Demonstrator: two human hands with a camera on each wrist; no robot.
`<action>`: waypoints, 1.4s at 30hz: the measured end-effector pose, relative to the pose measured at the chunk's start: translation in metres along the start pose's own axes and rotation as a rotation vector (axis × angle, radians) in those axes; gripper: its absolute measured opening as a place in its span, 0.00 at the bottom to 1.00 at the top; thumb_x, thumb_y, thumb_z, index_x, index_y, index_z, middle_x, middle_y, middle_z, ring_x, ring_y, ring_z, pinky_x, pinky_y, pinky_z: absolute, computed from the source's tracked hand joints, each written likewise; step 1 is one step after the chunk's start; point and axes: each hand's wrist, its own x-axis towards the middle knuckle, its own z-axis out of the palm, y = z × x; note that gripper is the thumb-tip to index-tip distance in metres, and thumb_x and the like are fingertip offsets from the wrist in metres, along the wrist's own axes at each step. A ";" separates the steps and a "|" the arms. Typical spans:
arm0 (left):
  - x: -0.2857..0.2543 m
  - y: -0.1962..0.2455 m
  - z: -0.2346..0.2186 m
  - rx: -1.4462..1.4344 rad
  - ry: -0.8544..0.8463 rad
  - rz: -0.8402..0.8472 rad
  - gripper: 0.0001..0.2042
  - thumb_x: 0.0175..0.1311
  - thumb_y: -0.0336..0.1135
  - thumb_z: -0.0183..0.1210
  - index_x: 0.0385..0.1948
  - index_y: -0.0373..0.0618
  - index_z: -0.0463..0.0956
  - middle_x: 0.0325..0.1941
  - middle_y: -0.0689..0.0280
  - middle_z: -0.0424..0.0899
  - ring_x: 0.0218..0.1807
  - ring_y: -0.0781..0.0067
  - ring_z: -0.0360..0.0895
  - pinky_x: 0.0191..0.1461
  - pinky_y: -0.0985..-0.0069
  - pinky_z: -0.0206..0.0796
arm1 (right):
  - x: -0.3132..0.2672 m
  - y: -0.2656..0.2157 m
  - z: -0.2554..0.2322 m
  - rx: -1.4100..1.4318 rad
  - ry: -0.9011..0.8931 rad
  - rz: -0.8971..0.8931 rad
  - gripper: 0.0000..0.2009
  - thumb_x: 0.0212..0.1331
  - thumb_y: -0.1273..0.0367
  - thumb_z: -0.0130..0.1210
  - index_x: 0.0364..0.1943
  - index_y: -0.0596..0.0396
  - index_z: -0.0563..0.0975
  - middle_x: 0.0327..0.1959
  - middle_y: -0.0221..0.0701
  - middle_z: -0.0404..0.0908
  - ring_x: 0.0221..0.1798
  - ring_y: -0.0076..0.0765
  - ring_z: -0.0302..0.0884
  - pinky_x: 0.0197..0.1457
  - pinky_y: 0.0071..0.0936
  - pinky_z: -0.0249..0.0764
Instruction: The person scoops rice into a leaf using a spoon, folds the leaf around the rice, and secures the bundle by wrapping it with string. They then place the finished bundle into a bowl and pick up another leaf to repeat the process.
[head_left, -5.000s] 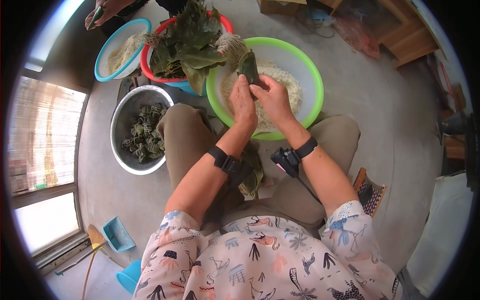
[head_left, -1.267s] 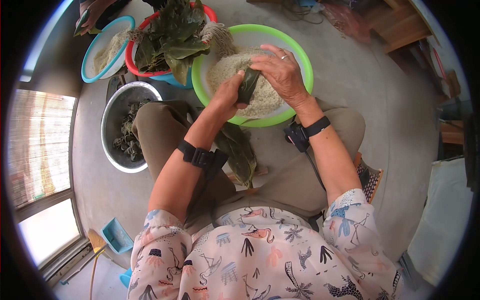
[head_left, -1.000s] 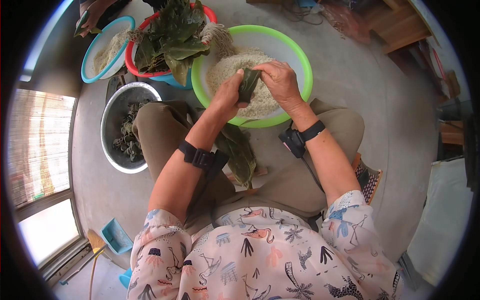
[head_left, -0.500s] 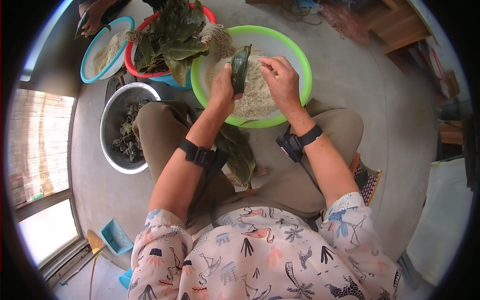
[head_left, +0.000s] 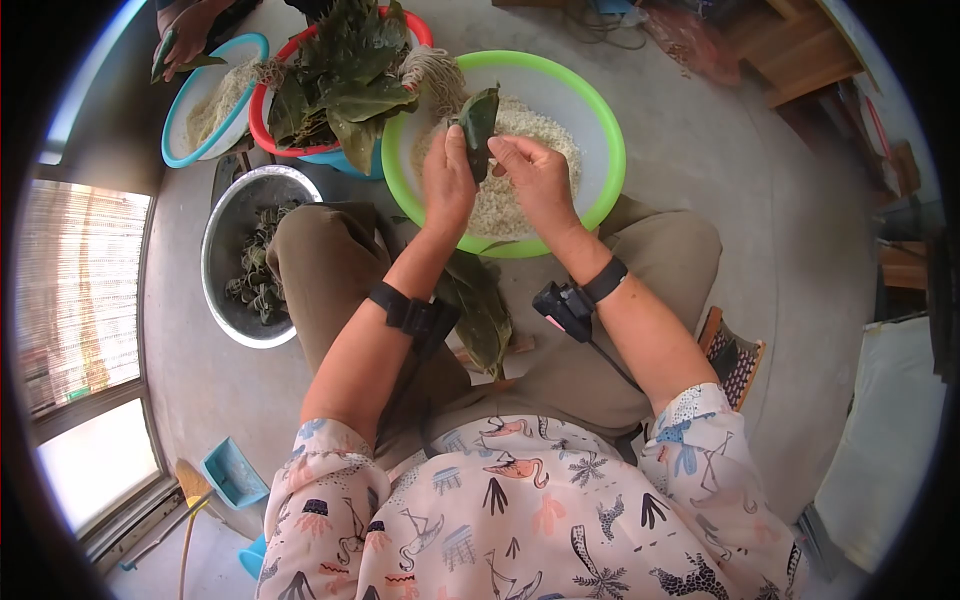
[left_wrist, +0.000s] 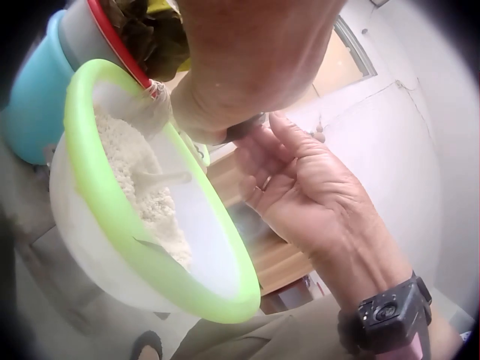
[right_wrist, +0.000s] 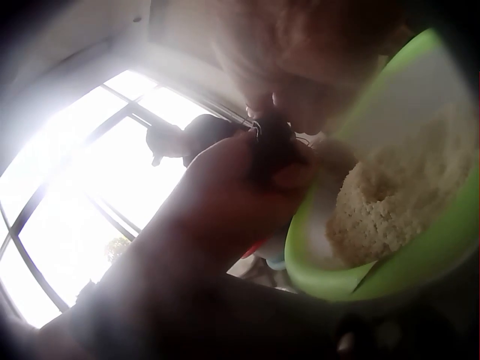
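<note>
My left hand (head_left: pixel 450 182) grips a folded green leaf dumpling (head_left: pixel 478 115) above the rice bowl, thumb along its near side in the head view. My right hand (head_left: pixel 541 187) meets its right edge with thumb and fingertips brought together, the other fingers curled in. In the left wrist view, the right palm (left_wrist: pixel 315 184) faces the camera, and the left hand hides most of the dumpling. The right wrist view is dark; thin strands (right_wrist: pixel 257 127) show at the dumpling by the fingertips. Below lies white rice (head_left: pixel 515 205) in a green-rimmed bowl (head_left: pixel 612 160).
A red-rimmed basin (head_left: pixel 262 115) holds large leaves (head_left: pixel 350 85), with a bundle of string (head_left: pixel 435 75) over its edge. Tied dumplings (head_left: pixel 262 270) fill part of a metal basin (head_left: pixel 212 250). Another person's hand (head_left: pixel 185 35) is by a blue-rimmed rice basin (head_left: pixel 178 140). Leaves (head_left: pixel 480 310) lie between the knees.
The right hand went from smoothing the dumpling's top to drawing away from it, then came back left to its edge. The left hand turned the dumpling more upright.
</note>
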 end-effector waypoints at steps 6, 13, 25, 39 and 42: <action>-0.004 0.004 0.013 -0.176 0.138 -0.071 0.17 0.75 0.47 0.40 0.43 0.42 0.69 0.29 0.68 0.72 0.24 0.83 0.67 0.18 0.82 0.59 | 0.015 0.004 -0.013 0.464 -0.125 0.296 0.17 0.65 0.61 0.56 0.52 0.56 0.75 0.38 0.25 0.80 0.35 0.20 0.74 0.38 0.17 0.68; -0.006 0.009 0.009 -0.182 0.159 -0.070 0.15 0.75 0.45 0.42 0.47 0.41 0.66 0.35 0.66 0.72 0.28 0.82 0.68 0.23 0.82 0.62 | 0.010 0.005 -0.004 0.143 0.050 0.049 0.15 0.61 0.65 0.59 0.47 0.60 0.78 0.38 0.30 0.81 0.31 0.23 0.78 0.36 0.22 0.72; 0.002 -0.022 0.011 -0.017 0.245 0.214 0.11 0.75 0.40 0.45 0.39 0.43 0.69 0.28 0.73 0.69 0.29 0.86 0.63 0.28 0.83 0.60 | -0.002 0.012 0.017 -0.173 0.075 -0.144 0.12 0.56 0.68 0.60 0.41 0.61 0.81 0.23 0.36 0.81 0.25 0.21 0.75 0.31 0.24 0.72; -0.007 -0.008 0.014 0.086 0.156 0.240 0.10 0.73 0.37 0.47 0.35 0.40 0.69 0.30 0.64 0.69 0.32 0.73 0.65 0.39 0.72 0.62 | -0.001 -0.007 0.005 0.286 0.004 0.249 0.11 0.61 0.64 0.58 0.37 0.58 0.82 0.28 0.19 0.78 0.30 0.14 0.68 0.35 0.16 0.65; -0.006 -0.012 0.015 0.087 0.137 0.268 0.10 0.73 0.37 0.47 0.35 0.40 0.69 0.29 0.64 0.69 0.33 0.73 0.65 0.39 0.72 0.62 | 0.000 -0.008 -0.001 0.270 -0.021 0.267 0.11 0.62 0.64 0.58 0.38 0.57 0.82 0.31 0.20 0.79 0.32 0.15 0.69 0.37 0.18 0.67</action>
